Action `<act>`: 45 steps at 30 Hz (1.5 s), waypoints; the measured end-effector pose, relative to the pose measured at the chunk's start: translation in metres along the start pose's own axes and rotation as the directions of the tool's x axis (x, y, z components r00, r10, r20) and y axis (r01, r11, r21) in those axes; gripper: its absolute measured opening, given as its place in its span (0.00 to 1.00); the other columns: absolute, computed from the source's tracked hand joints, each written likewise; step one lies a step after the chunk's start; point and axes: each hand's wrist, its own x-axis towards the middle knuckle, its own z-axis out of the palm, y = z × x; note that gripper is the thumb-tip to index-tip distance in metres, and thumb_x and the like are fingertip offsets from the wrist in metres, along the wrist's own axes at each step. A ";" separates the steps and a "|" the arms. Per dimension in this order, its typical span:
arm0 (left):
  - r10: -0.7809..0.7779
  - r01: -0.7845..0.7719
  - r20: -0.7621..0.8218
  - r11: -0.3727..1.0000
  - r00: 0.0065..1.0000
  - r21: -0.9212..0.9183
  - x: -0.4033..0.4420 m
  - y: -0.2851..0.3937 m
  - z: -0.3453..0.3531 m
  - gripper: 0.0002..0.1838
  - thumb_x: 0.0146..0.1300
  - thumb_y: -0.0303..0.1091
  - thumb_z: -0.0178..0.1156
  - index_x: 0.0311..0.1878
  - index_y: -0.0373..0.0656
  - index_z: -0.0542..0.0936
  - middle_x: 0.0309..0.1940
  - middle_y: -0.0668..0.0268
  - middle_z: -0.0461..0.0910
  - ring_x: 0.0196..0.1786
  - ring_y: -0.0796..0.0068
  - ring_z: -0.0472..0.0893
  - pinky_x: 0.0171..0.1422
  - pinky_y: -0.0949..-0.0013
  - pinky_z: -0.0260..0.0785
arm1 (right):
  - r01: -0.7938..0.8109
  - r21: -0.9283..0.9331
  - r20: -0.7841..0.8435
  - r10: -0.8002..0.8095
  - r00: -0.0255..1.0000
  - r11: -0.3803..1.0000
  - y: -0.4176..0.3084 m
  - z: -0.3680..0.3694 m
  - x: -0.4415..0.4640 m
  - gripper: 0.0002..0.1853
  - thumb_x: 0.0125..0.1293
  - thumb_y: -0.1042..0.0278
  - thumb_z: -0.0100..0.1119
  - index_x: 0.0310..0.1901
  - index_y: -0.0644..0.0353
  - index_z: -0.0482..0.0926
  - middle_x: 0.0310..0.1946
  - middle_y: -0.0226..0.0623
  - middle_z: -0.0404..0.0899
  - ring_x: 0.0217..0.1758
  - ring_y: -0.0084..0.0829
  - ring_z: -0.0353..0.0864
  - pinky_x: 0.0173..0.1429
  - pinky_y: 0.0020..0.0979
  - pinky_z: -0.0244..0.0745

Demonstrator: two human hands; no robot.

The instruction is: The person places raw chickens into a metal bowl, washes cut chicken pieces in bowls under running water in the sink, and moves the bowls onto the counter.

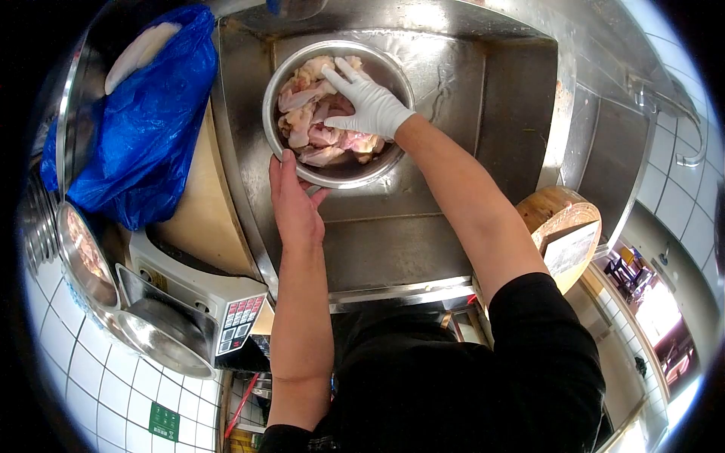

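Black cloth of my short-sleeved shirt (453,377) is filling the bottom of the view and covering whatever is lying beneath it. Beyond it, raw, pink-and-yellowish chicken pieces (300,136) are lying heaped in a round stainless-steel bowl (384,72), which is sitting left of centre within a wide rectangular steel sink (393,249). My white-gloved right hand (368,106) is spreading its fingers and thumb over the heap, touching the meat and hiding some of it; I cannot tell how hard it is pressing. My bare left hand (298,208) is bracing the bowl's near left side, one finger showing at the rim; the others are disappearing underneath, so I cannot tell whether they are gripping or only supporting.

Left of the sink, a crumpled, shiny blue plastic bag (151,113) is bulging over a tan board (208,204), hiding much of it. Nearer me, a boxy white device with a keypad (189,275) is standing close to my left forearm. Rightward, a broad flat metal blade (570,248) is lying on a round wooden block (551,205), partly covering it.
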 end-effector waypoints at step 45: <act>0.006 -0.002 0.159 1.000 0.987 -0.027 -0.012 0.033 0.038 0.32 0.73 0.52 0.55 0.72 0.44 0.65 0.58 0.63 0.76 0.53 0.71 0.76 0.55 0.58 0.77 | -0.023 0.183 -0.035 0.030 0.999 0.983 0.019 -0.007 0.002 0.49 0.58 0.54 0.73 0.78 0.55 0.57 0.77 0.58 0.53 0.79 0.55 0.56 0.80 0.40 0.54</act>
